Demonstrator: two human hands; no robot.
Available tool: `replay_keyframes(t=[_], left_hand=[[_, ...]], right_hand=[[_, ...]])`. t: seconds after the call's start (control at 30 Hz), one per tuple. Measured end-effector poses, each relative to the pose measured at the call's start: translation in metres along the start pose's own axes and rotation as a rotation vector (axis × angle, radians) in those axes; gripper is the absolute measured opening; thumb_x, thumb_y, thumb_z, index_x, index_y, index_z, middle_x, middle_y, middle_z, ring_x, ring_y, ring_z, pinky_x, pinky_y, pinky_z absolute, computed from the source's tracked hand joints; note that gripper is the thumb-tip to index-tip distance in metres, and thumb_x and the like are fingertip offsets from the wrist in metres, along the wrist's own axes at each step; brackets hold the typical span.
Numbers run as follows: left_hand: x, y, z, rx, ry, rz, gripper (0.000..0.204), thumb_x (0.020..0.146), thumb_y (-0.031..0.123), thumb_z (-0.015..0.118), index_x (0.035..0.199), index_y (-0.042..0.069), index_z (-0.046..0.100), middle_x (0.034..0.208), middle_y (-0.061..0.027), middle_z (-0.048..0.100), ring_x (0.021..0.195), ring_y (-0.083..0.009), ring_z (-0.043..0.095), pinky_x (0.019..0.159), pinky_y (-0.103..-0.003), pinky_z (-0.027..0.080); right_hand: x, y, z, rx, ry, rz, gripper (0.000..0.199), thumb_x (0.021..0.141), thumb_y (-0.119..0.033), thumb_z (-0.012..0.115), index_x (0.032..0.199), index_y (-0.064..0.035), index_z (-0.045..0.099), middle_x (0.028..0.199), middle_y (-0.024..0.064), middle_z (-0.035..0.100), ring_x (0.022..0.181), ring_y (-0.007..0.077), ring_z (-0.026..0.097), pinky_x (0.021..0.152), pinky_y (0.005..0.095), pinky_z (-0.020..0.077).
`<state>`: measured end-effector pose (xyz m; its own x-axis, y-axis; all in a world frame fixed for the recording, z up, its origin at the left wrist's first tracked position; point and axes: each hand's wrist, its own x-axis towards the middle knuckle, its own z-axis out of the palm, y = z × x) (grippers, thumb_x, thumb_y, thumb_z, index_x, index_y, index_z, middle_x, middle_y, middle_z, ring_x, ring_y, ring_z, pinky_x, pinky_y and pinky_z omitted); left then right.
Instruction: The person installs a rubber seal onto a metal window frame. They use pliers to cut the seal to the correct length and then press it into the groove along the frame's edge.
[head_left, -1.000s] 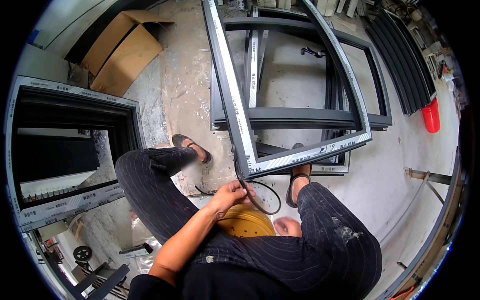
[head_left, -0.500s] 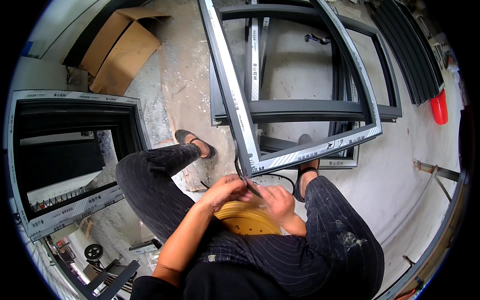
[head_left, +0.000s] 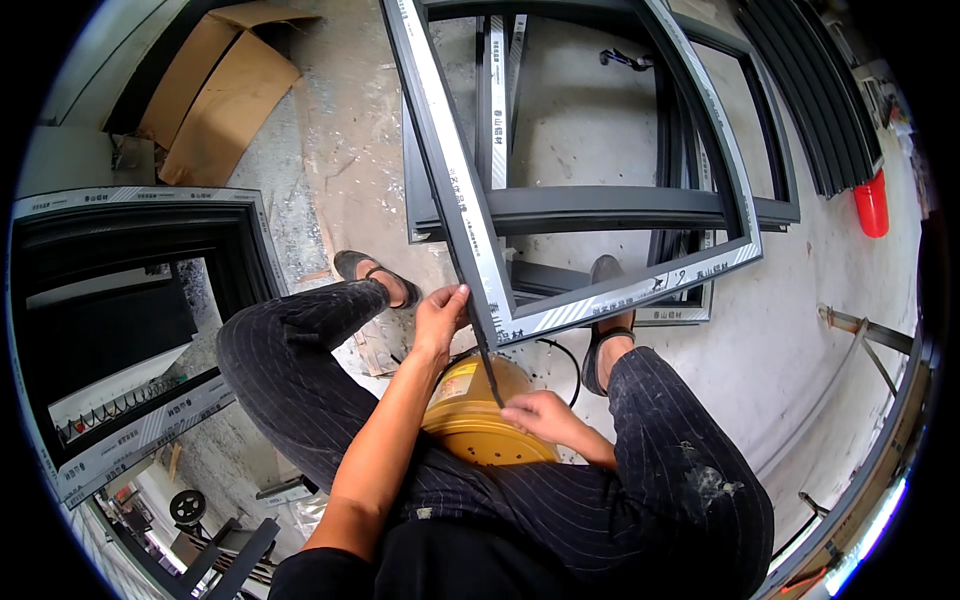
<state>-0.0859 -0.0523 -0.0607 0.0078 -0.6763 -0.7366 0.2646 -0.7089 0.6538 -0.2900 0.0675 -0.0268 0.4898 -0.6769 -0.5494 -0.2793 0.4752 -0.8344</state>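
Seated on yellow bucket [head_left: 478, 425], worker steadies near corner of grey window frame [head_left: 470, 235] w/ left hand [head_left: 440, 312] closed on its edge, right hand [head_left: 538, 412] pinching black seal strip [head_left: 489, 365] below corner; prob. mid gasket-fitting, next needs strip fed into groove.

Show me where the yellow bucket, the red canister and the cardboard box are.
yellow bucket [head_left: 470, 425], head view, on its lid between the knees.
red canister [head_left: 871, 203], head view, on its side wall.
cardboard box [head_left: 215, 95], head view, on its flattened top panel.
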Motion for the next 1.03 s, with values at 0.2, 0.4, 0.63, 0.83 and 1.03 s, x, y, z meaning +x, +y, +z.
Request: replay_keyframes(t=[0.2, 0.4, 0.63, 0.83, 1.03], left_hand=[[0.013, -0.006, -0.003, 0.082, 0.099, 0.079, 0.029, 0.093, 0.023, 0.058, 0.098, -0.004, 0.064, 0.077, -0.0028, 0.064, 0.064, -0.0102, 0.057, 0.062, -0.025, 0.049], [0.008, 0.001, 0.002, 0.092, 0.095, 0.049, 0.028, 0.092, 0.025, 0.059, 0.098, -0.003, 0.064, 0.079, -0.0038, 0.064, 0.064, -0.0114, 0.058, 0.063, -0.026, 0.05], [0.004, -0.013, -0.017, 0.172, -0.068, -0.055, 0.026, 0.094, 0.027, 0.056, 0.101, 0.003, 0.063, 0.089, -0.0022, 0.065, 0.078, -0.0113, 0.061, 0.075, -0.03, 0.051], [-0.013, -0.011, -0.007, 0.032, -0.092, -0.098, 0.021, 0.092, 0.021, 0.059, 0.092, 0.001, 0.062, 0.077, -0.0019, 0.063, 0.064, -0.0099, 0.057, 0.06, -0.024, 0.049], [-0.016, -0.02, -0.008, 0.092, -0.032, -0.049, 0.02, 0.093, 0.02, 0.059, 0.088, 0.001, 0.061, 0.077, -0.0017, 0.062, 0.064, -0.0091, 0.056, 0.06, -0.024, 0.049]], right_hand=[[0.013, -0.007, 0.003, 0.396, -0.316, 0.001, 0.024, 0.092, -0.022, 0.058, 0.094, 0.0005, 0.067, 0.083, 0.0052, 0.061, 0.077, 0.0126, 0.057, 0.071, 0.0254, 0.0447], [0.016, -0.005, 0.003, 0.266, -0.278, -0.046, 0.023, 0.091, -0.02, 0.059, 0.09, 0.0011, 0.068, 0.085, 0.0061, 0.06, 0.083, 0.0142, 0.058, 0.075, 0.0262, 0.0442], [0.013, 0.002, -0.001, 0.3, -0.222, 0.017, 0.025, 0.092, -0.022, 0.059, 0.089, 0.0012, 0.068, 0.082, 0.005, 0.061, 0.079, 0.0129, 0.057, 0.072, 0.0253, 0.0443], [0.008, 0.009, -0.002, -0.117, -0.009, -0.046, 0.025, 0.089, -0.026, 0.06, 0.091, -0.0032, 0.068, 0.083, 0.0084, 0.063, 0.081, 0.0223, 0.061, 0.072, 0.0316, 0.0463], [0.009, 0.011, -0.003, -0.296, 0.066, -0.044, 0.025, 0.087, -0.029, 0.06, 0.092, -0.0068, 0.069, 0.087, 0.0099, 0.063, 0.084, 0.0285, 0.06, 0.073, 0.0355, 0.0467]])
